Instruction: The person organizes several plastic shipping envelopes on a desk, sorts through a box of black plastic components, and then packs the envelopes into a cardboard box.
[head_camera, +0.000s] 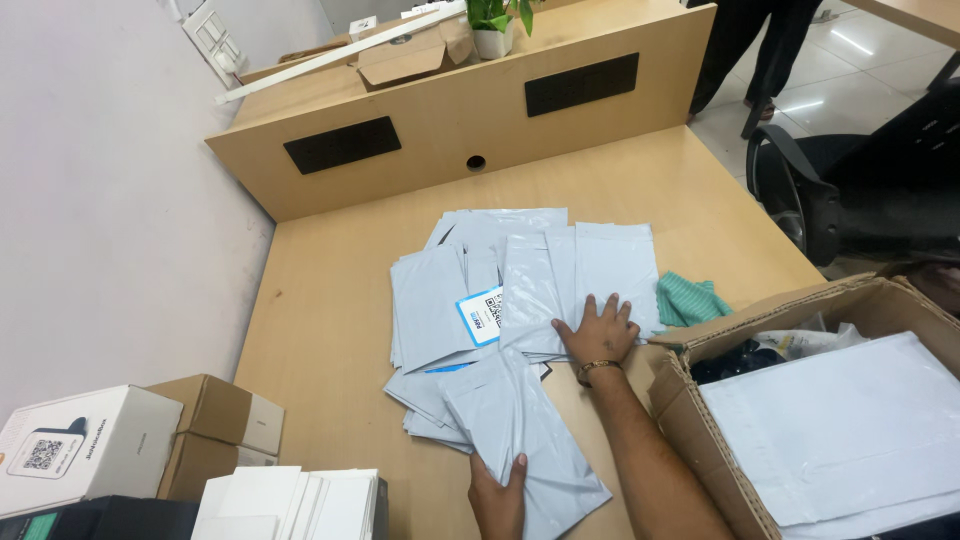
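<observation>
Your right hand (598, 331) lies flat with its fingers spread wide, pressing on the pile of grey mailing bags (520, 280) in the middle of the desk (330, 300); a bracelet (597, 368) circles that wrist. Your left hand (499, 500) is at six o'clock from the pile, thumb on top and fingers underneath, pinching the near edge of one grey mailing bag (525, 430) that lies slanted over the pile's near corner. A bag with a blue-and-white label (481, 315) sits in the pile at about nine o'clock from your right hand. At three o'clock from the same hand a green striped cloth (690, 300) lies just beside the pile, touching its edge. At four o'clock stands an open cardboard box (690, 400) with large white plastic bags (850, 430) inside, its flap close against your right forearm. Far at eight o'clock, on the near left corner of the desk, sit a white boxed device (85, 440), two brown cartons (215, 430) and a stack of white sheets (290, 500). At twelve o'clock the wooden partition (460, 110) carries a potted plant (495, 30), and a black office chair (860, 180) stands at two o'clock.
</observation>
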